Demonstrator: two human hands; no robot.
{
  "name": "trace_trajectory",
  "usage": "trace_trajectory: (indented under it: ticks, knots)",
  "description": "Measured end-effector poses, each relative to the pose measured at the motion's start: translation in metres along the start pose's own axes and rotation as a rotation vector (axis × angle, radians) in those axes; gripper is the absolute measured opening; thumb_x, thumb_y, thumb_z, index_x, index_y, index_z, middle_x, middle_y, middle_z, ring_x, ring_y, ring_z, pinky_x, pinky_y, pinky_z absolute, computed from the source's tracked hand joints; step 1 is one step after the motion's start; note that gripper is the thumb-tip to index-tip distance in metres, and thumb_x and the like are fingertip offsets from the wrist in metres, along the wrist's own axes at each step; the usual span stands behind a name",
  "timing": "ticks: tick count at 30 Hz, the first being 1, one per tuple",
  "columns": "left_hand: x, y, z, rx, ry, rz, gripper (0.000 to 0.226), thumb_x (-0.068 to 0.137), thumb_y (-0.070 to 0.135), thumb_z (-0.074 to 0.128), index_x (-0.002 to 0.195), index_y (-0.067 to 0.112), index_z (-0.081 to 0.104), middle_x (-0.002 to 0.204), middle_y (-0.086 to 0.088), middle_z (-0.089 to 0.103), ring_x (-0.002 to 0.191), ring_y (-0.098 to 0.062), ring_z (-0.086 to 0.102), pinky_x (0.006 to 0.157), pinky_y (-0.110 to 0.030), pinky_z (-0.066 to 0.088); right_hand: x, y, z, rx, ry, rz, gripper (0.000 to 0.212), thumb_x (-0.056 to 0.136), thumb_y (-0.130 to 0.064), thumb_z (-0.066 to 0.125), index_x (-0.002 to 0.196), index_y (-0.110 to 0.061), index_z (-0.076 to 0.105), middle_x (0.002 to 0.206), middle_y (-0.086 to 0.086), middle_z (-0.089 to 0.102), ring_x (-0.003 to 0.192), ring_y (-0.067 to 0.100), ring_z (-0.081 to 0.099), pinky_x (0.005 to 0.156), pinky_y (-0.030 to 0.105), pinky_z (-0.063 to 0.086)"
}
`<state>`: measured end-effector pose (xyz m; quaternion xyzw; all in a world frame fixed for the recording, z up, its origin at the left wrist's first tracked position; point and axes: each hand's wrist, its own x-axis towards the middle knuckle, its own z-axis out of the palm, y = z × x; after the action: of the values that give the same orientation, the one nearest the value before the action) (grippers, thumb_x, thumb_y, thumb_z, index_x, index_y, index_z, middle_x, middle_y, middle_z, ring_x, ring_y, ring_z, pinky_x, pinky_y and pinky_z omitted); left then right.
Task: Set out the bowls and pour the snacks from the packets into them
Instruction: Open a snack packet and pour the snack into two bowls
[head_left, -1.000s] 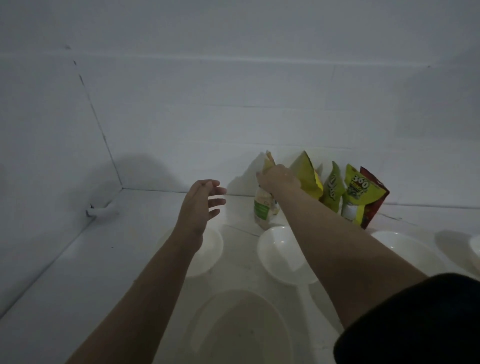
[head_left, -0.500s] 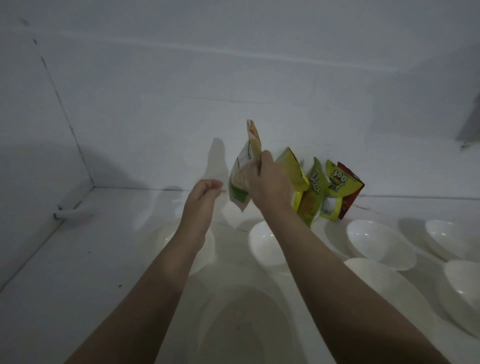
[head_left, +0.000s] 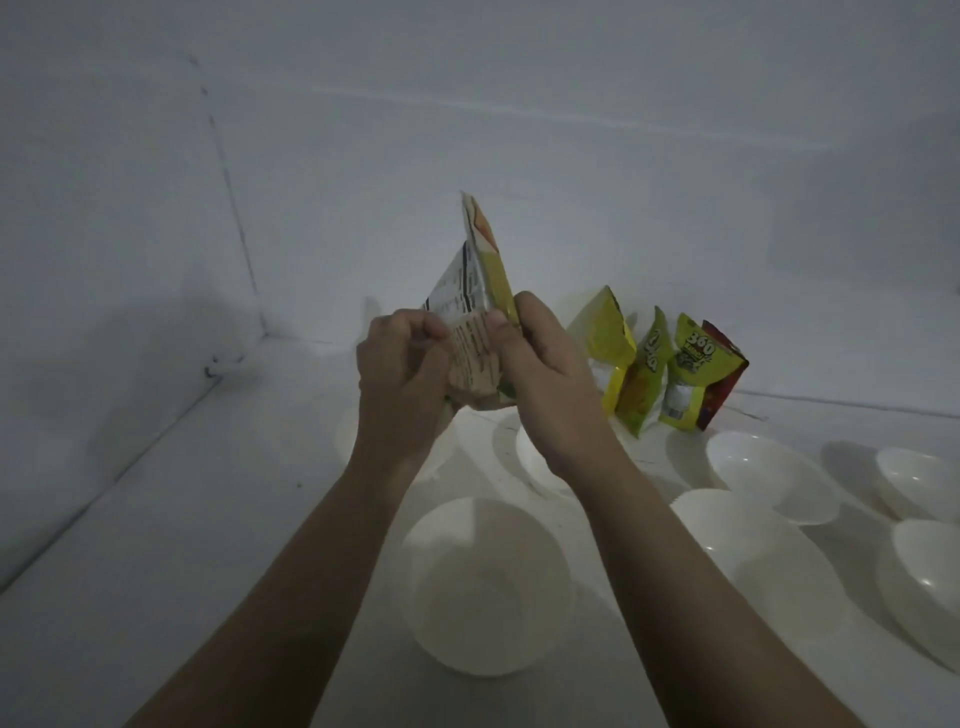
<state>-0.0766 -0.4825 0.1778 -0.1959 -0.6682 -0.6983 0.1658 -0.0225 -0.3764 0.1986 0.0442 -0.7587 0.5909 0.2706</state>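
Observation:
A yellow-and-white snack packet (head_left: 475, 280) is held upright in the air over the counter. My left hand (head_left: 402, 374) pinches its left side and my right hand (head_left: 540, 374) grips its right side, thumbs on the printed back. Below my hands stands an empty white bowl (head_left: 488, 582). Two more white bowls (head_left: 524, 447) lie partly hidden behind my wrists. Several other snack packets (head_left: 649, 374), yellow, green and red, lean against the back wall to the right.
Several more empty white bowls (head_left: 763, 467) stand on the white counter (head_left: 156, 545) at the right. White walls close the counter at the back and left, meeting in a corner. A small fitting (head_left: 223, 361) sticks out at the left wall's base.
My right hand lifted the packet from the row at the wall and brought it toward me. My left hand came up and took hold of its other side.

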Motion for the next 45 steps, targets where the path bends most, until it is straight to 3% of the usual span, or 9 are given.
trace_trajectory:
  ticks: [6,11,14,19,27,30,33,39,45]
  knots:
    - [-0.04,0.009,-0.045,0.213,0.031,-0.063,0.015,0.092,0.026,0.051,0.093,0.039,0.057,0.105,0.0,0.059,0.093,-0.011,0.062,0.073,-0.027,0.057,-0.036,0.0,0.029,0.079,-0.222,0.116,0.03,0.103,-0.028,0.049,0.08,-0.009,0.045,0.073,-0.002,0.042,0.07,0.01,0.043,0.064,0.028,0.038]
    - [-0.068,0.015,-0.077,0.17,0.054,-0.153,0.016,0.1,0.011,0.045,0.1,0.021,0.058,0.103,-0.004,0.059,0.083,0.004,0.06,0.065,-0.007,0.048,-0.054,0.004,0.062,0.019,-0.416,0.196,0.032,0.105,-0.037,0.04,0.097,-0.01,0.056,0.088,0.011,0.056,0.081,0.017,0.055,0.073,0.031,0.049]
    - [-0.078,0.01,-0.093,0.223,0.089,-0.232,0.017,0.102,0.015,0.041,0.099,0.018,0.057,0.105,-0.012,0.056,0.083,-0.005,0.056,0.064,-0.005,0.046,-0.063,0.006,0.076,0.038,-0.48,0.22,0.029,0.106,-0.036,0.038,0.088,-0.019,0.054,0.087,0.007,0.055,0.082,0.015,0.054,0.075,0.032,0.049]
    - [-0.079,0.0,-0.111,0.311,0.061,-0.298,0.018,0.103,0.023,0.04,0.101,0.015,0.055,0.101,-0.008,0.055,0.085,-0.01,0.055,0.061,-0.004,0.044,-0.067,0.015,0.093,0.06,-0.527,0.295,0.032,0.106,-0.034,0.039,0.096,-0.009,0.055,0.104,0.016,0.058,0.089,0.016,0.056,0.081,0.031,0.049]
    - [-0.052,-0.021,-0.132,0.358,-0.072,-0.415,0.031,0.103,0.024,0.037,0.074,0.022,0.047,0.078,0.001,0.053,0.075,-0.009,0.052,0.063,-0.016,0.041,-0.061,0.027,0.12,-0.007,-0.534,0.427,0.029,0.106,-0.041,0.037,0.091,-0.028,0.058,0.092,-0.008,0.06,0.093,0.012,0.06,0.087,0.036,0.057]
    - [-0.043,-0.027,-0.14,0.317,-0.103,-0.484,0.035,0.103,0.023,0.037,0.069,0.022,0.046,0.076,-0.001,0.052,0.076,-0.014,0.054,0.063,-0.021,0.042,-0.057,0.028,0.126,-0.104,-0.545,0.423,0.042,0.106,-0.042,0.036,0.101,-0.008,0.06,0.087,0.004,0.059,0.086,0.018,0.06,0.093,0.047,0.056]
    - [-0.03,-0.032,-0.148,0.234,-0.183,-0.471,0.036,0.101,0.022,0.039,0.066,0.019,0.048,0.072,-0.005,0.053,0.074,-0.019,0.054,0.069,-0.03,0.046,-0.053,0.03,0.135,-0.16,-0.431,0.403,0.051,0.105,-0.045,0.037,0.094,-0.002,0.062,0.086,0.014,0.066,0.082,0.027,0.065,0.089,0.046,0.056]
    - [-0.014,-0.039,-0.154,0.177,-0.335,-0.438,0.029,0.095,0.02,0.044,0.067,0.014,0.05,0.072,-0.01,0.05,0.072,-0.02,0.049,0.069,-0.038,0.045,-0.051,0.041,0.145,-0.144,-0.178,0.369,0.043,0.098,-0.049,0.049,0.075,-0.013,0.055,0.075,0.002,0.059,0.076,0.019,0.059,0.085,0.055,0.054]
    - [-0.008,-0.043,-0.156,0.16,-0.46,-0.373,0.038,0.097,0.026,0.049,0.059,0.026,0.054,0.057,0.009,0.047,0.062,-0.011,0.045,0.059,-0.026,0.036,-0.053,0.038,0.15,-0.044,-0.16,0.481,0.043,0.103,-0.049,0.038,0.077,-0.023,0.06,0.066,-0.015,0.056,0.07,0.006,0.056,0.08,0.033,0.053]
